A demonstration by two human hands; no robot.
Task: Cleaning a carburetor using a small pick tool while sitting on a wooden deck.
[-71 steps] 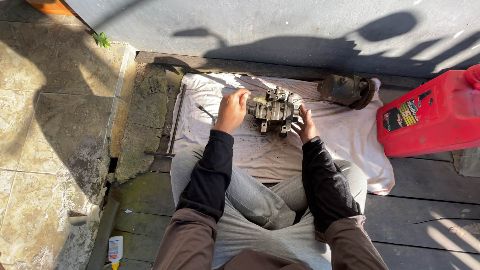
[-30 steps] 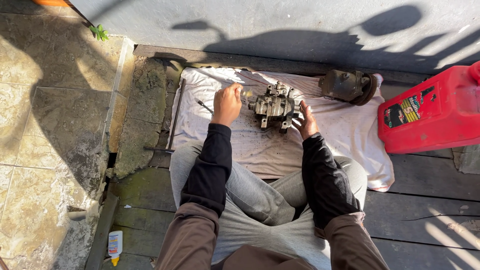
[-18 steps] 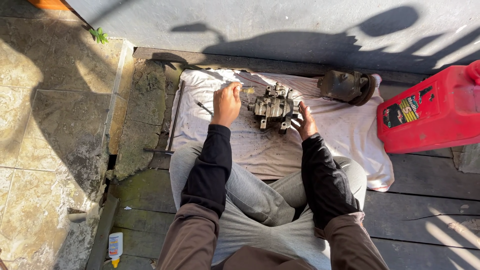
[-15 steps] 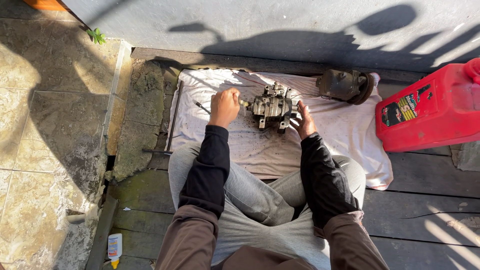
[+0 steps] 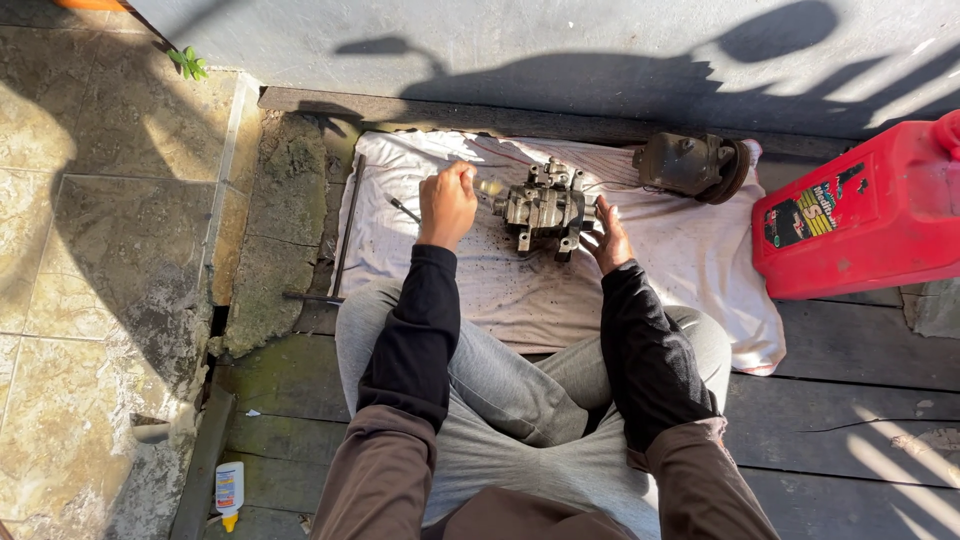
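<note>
Here the metal engine part (image 5: 545, 208) sits on the white cloth (image 5: 690, 265). The left hand (image 5: 447, 203), closed in a fist, works beside it; the right hand (image 5: 608, 235), open, steadies it. Hold it firm.

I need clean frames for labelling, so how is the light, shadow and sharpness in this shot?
Head view: hard low sunlight, with long dark shadows across the grey wall and the stone paving. The white stained cloth and red plastic fuel can glare brightly. The grey metal engine part between the left hand and right hand is fairly sharp, its underside shaded. Slight wide-angle bend at the edges.
</note>
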